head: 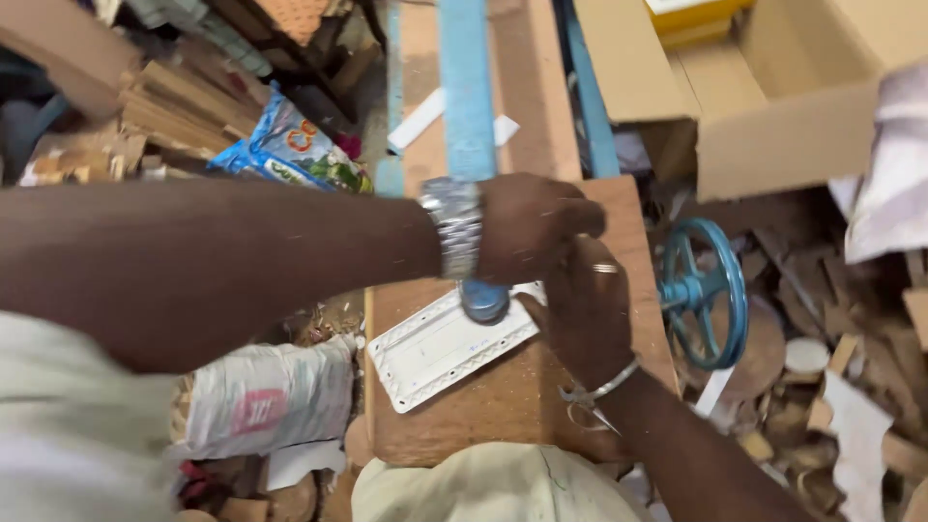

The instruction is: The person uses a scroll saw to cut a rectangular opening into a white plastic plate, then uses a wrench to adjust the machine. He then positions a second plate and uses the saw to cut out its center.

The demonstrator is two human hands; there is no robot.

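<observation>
A: Largest first. Wooden board (503,406) carries the work; blue machine arm (468,87) runs down from the far edge to a round blue foot (484,302) over the board's middle.

B: And the workpiece?

A: White rectangular plate (440,350) with a beaded rim, lying flat near the board's left edge, slightly askew; the foot sits on its far corner.

B: Hands?

A: Left hand (527,227), metal watch (454,229) on the wrist, is clenched just above the foot; what it grips is hidden. Right hand (585,309), ring and bangle, lies knuckles-up beside the plate's right end; its fingertips are hidden under the left hand, cannot tell their hold.

B: Surroundings?

A: Cardboard box (773,106) beyond the far right corner. Blue handwheel (704,293) off the right edge. White sack (266,396) off the left edge. Wood offcuts (822,406) on the right
</observation>
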